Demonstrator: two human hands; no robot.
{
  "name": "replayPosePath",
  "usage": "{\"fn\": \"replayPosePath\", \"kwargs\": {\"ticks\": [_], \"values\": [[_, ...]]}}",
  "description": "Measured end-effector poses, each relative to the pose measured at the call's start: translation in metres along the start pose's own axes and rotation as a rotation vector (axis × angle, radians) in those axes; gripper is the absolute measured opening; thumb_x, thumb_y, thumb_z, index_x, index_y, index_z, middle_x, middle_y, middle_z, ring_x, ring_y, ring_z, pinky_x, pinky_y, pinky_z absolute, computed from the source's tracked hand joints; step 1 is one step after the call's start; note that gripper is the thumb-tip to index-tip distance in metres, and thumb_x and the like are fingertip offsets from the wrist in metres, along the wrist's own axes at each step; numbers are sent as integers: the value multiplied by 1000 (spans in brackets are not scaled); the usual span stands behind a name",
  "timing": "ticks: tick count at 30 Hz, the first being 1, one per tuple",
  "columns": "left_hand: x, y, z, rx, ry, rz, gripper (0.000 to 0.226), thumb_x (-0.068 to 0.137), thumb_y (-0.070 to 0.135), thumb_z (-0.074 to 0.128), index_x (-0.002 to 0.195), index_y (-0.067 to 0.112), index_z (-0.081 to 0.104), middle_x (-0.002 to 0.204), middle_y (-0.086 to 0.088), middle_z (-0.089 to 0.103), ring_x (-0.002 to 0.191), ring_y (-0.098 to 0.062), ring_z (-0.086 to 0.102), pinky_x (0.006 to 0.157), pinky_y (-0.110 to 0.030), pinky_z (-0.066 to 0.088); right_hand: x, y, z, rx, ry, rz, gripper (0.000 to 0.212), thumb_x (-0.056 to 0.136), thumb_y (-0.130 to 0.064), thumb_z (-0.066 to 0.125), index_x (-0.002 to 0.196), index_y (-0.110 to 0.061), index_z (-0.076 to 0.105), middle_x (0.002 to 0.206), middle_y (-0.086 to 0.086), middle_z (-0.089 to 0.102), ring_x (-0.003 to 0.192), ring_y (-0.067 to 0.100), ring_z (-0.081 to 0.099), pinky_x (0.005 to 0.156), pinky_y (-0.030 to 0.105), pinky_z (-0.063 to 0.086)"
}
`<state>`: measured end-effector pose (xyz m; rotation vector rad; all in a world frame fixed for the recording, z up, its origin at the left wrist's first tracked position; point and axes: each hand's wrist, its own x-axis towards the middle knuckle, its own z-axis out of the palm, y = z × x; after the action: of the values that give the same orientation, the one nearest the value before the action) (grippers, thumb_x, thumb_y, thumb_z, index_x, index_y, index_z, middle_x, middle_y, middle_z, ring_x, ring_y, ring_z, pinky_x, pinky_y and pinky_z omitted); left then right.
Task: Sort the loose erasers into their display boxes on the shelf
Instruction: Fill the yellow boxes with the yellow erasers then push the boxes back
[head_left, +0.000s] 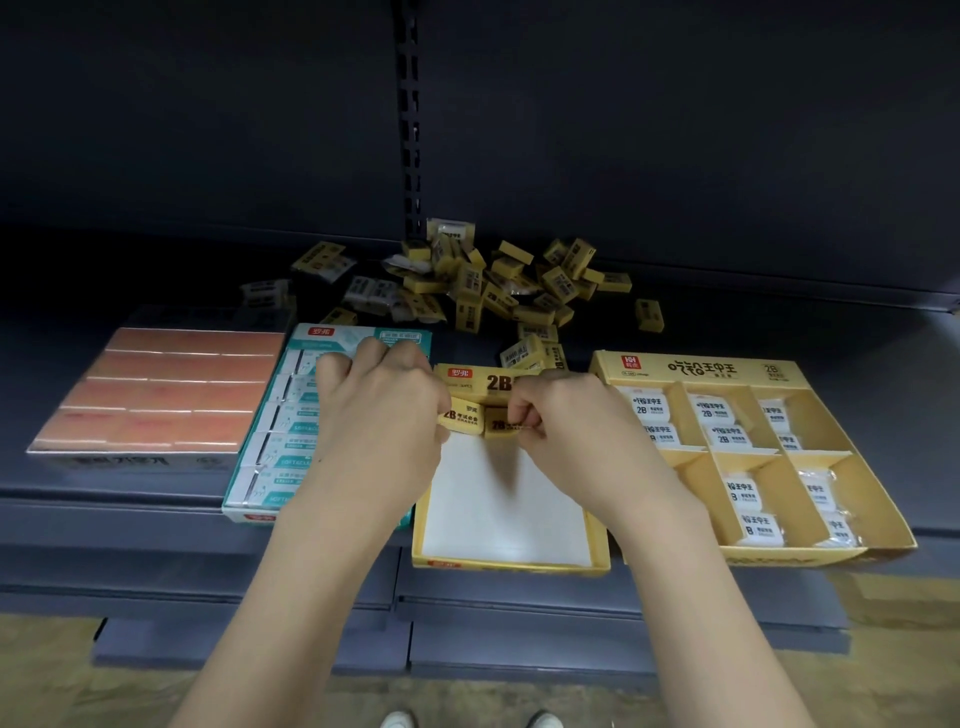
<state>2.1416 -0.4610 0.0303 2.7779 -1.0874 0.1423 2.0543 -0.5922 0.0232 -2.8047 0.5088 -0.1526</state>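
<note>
Now, left hand: my fingers are curled round a yellow 2B eraser, held at the back end of the small yellow box
Right hand: pinching a second yellow eraser, just beside the first — the two look to be touching, though my fingers hide the join
Small yellow box: open-topped, with a white floor showing, sitting on the shelf between the teal box and the divided yellow tray; both of my hands are over its far end
Loose pile: many yellow erasers and some white wrapped ones heaped at the back of the shelf, against the dark rear panel; one yellow piece lies apart to the right
Divided yellow tray: to my right, its compartments partly filled with white wrapped 2B erasers
Teal box: to the left of the small yellow box, packed with white-and-teal erasers, partly under my left wrist
Orange box: furthest left — filled edge to edge with flat orange blocks
</note>
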Motion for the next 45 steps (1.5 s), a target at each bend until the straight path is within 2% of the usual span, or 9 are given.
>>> {"fn": "replayPosePath", "kwargs": {"ticks": [6,11,22,29,33,37,41,45], "values": [[0,6,3,77,-22,-33,20,90,28,55,106,28,67,130,9,43,119,-18,31,77,-32,11,-1,1,1,28,6,12,22,83,-6,52,90,-24,60,92,-2,59,84,22,57,71,33,49],[0,7,1,58,-7,-31,19,89,35,56,104,32,68,140,5,35,126,-21,25,81,-34,10,-1,1,2,36,8,14,22,83,-6,51,92,-24,61,92,0,60,84,23,57,71,34,50],[4,4,5,35,-41,6,19,87,31,60,104,31,68,137,5,37,124,-20,25,81,-33,10,0,-6,5,-58,74,49,18,86,-10,50,91,-25,59,100,-1,59,90,25,58,67,30,45],[14,2,2,-26,64,24,26,89,31,54,116,29,54,128,7,47,120,-20,30,79,-33,14,-1,-2,-2,-56,139,-54,11,89,-23,53,93,-21,63,102,-1,61,104,20,49,83,29,36],[43,4,-7,-15,138,87,35,91,26,51,126,28,49,135,4,45,125,-25,29,92,-39,22,-2,5,-7,-67,192,-107,10,89,-22,56,94,-19,64,101,0,61,102,21,49,84,31,34],[83,1,-5,78,128,257,60,88,11,54,141,29,32,145,5,34,132,-22,23,100,-39,23,-6,19,-4,-75,284,-110,12,80,-11,67,90,-16,69,93,3,66,90,27,56,75,34,39],[113,6,7,146,51,395,69,83,2,54,140,33,32,141,7,35,131,-17,24,99,-33,20,-7,28,-12,-61,286,-97,23,83,-11,62,104,-16,69,106,5,65,103,29,53,83,38,39],[128,10,18,171,6,381,66,83,4,56,139,34,37,135,3,42,129,-20,31,101,-35,24,-1,39,-30,-169,307,-93,34,85,-16,60,118,-21,63,121,5,60,118,29,48,92,40,37]]}}
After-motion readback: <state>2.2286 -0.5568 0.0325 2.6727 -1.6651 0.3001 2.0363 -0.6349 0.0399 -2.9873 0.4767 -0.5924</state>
